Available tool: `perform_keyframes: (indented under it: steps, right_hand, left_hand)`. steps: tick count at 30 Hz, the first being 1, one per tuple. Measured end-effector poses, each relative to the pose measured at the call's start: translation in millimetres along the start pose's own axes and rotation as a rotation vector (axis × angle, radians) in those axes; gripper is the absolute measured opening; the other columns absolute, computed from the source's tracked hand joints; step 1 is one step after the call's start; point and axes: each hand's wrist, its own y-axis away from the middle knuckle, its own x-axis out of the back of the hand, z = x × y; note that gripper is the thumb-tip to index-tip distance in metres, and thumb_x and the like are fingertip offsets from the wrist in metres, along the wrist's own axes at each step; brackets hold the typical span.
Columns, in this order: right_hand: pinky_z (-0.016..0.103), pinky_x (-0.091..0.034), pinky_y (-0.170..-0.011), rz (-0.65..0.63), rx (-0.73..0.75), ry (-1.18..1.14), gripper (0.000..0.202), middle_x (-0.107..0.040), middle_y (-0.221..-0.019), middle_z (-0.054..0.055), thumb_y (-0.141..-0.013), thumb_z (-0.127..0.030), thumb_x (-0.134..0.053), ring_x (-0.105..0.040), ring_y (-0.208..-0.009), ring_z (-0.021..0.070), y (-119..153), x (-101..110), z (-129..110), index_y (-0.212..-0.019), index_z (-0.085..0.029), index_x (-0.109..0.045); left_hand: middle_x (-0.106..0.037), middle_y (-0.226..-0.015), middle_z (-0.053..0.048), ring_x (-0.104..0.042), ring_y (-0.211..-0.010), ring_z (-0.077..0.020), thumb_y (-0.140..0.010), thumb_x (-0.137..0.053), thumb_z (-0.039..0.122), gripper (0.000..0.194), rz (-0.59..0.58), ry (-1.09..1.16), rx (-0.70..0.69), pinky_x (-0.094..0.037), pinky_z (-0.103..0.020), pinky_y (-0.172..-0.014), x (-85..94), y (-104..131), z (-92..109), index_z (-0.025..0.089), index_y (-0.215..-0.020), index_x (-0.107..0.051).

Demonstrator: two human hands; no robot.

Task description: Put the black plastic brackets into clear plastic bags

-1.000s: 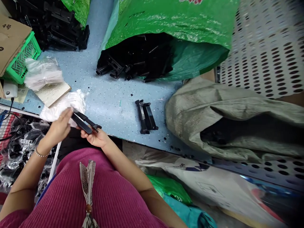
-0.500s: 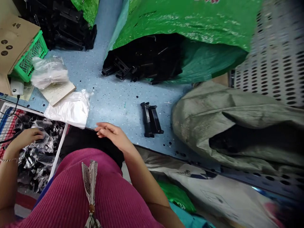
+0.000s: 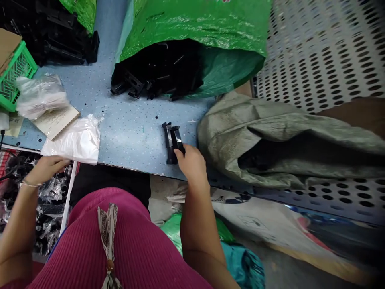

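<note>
Two matching black plastic brackets (image 3: 169, 144) lie side by side on the blue speckled table. My right hand (image 3: 192, 162) has its thumb and fingers closed round the near end of the right-hand bracket, which still lies by the other one. At the table's front edge, my left hand (image 3: 48, 168) pinches the near left edge of a stack of clear plastic bags (image 3: 76, 140). The fingers of that hand lie close together; their tips are partly hidden.
A green sack (image 3: 195, 24) full of black parts opens toward me. To its right slumps a grey-green sack (image 3: 222, 132). A white-rimmed crate (image 3: 66, 200) of bagged black parts stands below at left. A green basket (image 3: 21, 72) and more black parts (image 3: 60, 36) sit at back left.
My right hand has moved right, from the table's front edge to the brackets, and closed on one. My left hand has come up from over the crate to the plastic bags. The view has shifted right.
</note>
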Motion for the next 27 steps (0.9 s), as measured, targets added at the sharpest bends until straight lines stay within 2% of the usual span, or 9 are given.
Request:
perform_keyframes:
  steps: [3,6,9,13,17,20,22,25,27]
  right_hand:
    - [0.045,-0.049,-0.084,-0.064,0.012,-0.082,0.026,-0.072,-0.099,0.021,-0.092,-0.033,-0.053,-0.068,-0.093,0.0326,-1.5,-6.8,-7.8,-0.101,-0.014,-0.069]
    - [0.040,-0.051,-0.082,-0.129,0.021,-0.389,0.029,-0.074,-0.096,0.012,-0.087,-0.038,-0.056,-0.068,-0.087,0.0261,5.3,-13.6,-30.3,-0.100,-0.017,-0.071]
    - [0.033,-0.052,-0.074,-0.239,-0.018,-0.792,0.034,-0.074,-0.093,0.006,-0.082,-0.045,-0.063,-0.065,-0.080,0.0201,16.2,-19.4,-61.5,-0.102,-0.018,-0.072]
    - [0.027,-0.051,-0.059,-0.612,-0.130,-1.310,0.030,-0.073,-0.085,0.003,-0.078,-0.046,-0.074,-0.061,-0.066,0.0150,29.0,-30.7,-116.4,-0.092,-0.020,-0.072]
    - [0.027,-0.056,-0.061,-1.010,-0.189,-1.628,0.026,-0.074,-0.085,0.004,-0.076,-0.036,-0.081,-0.064,-0.067,0.0153,38.8,-54.8,-180.2,-0.093,-0.019,-0.071]
    - [0.026,-0.059,-0.061,-1.191,-0.222,-1.688,0.018,-0.072,-0.078,0.002,-0.080,-0.027,-0.080,-0.064,-0.066,0.0140,41.8,-76.9,-218.8,-0.090,-0.018,-0.069]
    - [0.024,-0.058,-0.057,-1.220,-0.253,-1.689,0.014,-0.069,-0.074,0.001,-0.081,-0.023,-0.079,-0.063,-0.062,0.0124,39.9,-87.5,-231.9,-0.086,-0.016,-0.067]
    - [0.022,-0.057,-0.053,-1.119,-0.309,-1.696,0.017,-0.066,-0.070,-0.001,-0.083,-0.024,-0.080,-0.061,-0.058,0.0108,35.3,-89.9,-228.5,-0.080,-0.016,-0.065]
    - [0.022,-0.059,-0.056,-1.028,-0.314,-1.719,0.019,-0.068,-0.072,-0.001,-0.084,-0.027,-0.080,-0.063,-0.060,0.0108,36.1,-82.7,-215.5,-0.080,-0.017,-0.065]
  left_hand:
    - [-0.073,-0.107,-0.016,-0.068,-0.095,-0.0285,-0.093,-0.061,0.046,0.033,0.282,-0.242,-0.292,-0.055,-0.042,-0.087,-63.8,-23.1,55.9,0.017,-0.098,-0.075]
    - [-0.069,-0.105,-0.019,-0.065,-0.097,-0.0298,-0.091,-0.062,0.031,0.019,0.389,-0.281,-0.316,-0.055,-0.043,-0.083,-93.8,-49.8,74.8,0.016,-0.087,-0.072]
    - [-0.065,-0.079,-0.008,-0.061,-0.074,-0.0201,-0.081,-0.071,0.029,0.018,0.357,-0.004,-0.209,-0.051,-0.033,-0.068,-76.5,-65.6,61.2,0.018,-0.069,-0.064]
    - [-0.060,-0.063,0.000,-0.051,-0.054,-0.0104,-0.066,-0.084,0.045,0.033,0.171,0.539,0.038,-0.040,-0.024,-0.051,-39.8,-65.2,44.5,0.016,-0.072,-0.067]
    - [-0.065,-0.068,-0.001,-0.053,-0.055,-0.0085,-0.054,-0.089,0.037,0.036,0.172,0.700,0.079,-0.039,-0.022,-0.050,-40.1,-60.0,47.2,0.015,-0.070,-0.066]
    - [-0.064,-0.069,0.000,-0.056,-0.058,-0.0094,-0.055,-0.088,0.033,0.035,0.246,0.691,-0.015,-0.046,-0.024,-0.056,-47.5,-55.4,49.0,0.016,-0.071,-0.060]
    - [-0.066,-0.073,0.000,-0.063,-0.066,-0.0124,-0.062,-0.084,0.032,0.032,0.324,0.624,-0.109,-0.053,-0.027,-0.066,-45.0,-48.8,47.2,0.018,-0.075,-0.058]
    - [-0.073,-0.088,-0.006,-0.070,-0.091,-0.0201,-0.081,-0.068,0.027,0.009,0.410,0.258,-0.278,-0.058,-0.039,-0.088,-31.2,-35.3,41.6,0.019,-0.081,-0.064]
    - [-0.076,-0.102,-0.010,-0.069,-0.107,-0.0244,-0.089,-0.055,0.021,0.018,0.405,-0.056,-0.377,-0.055,-0.046,-0.101,-22.6,-29.0,37.9,0.019,-0.092,-0.073]
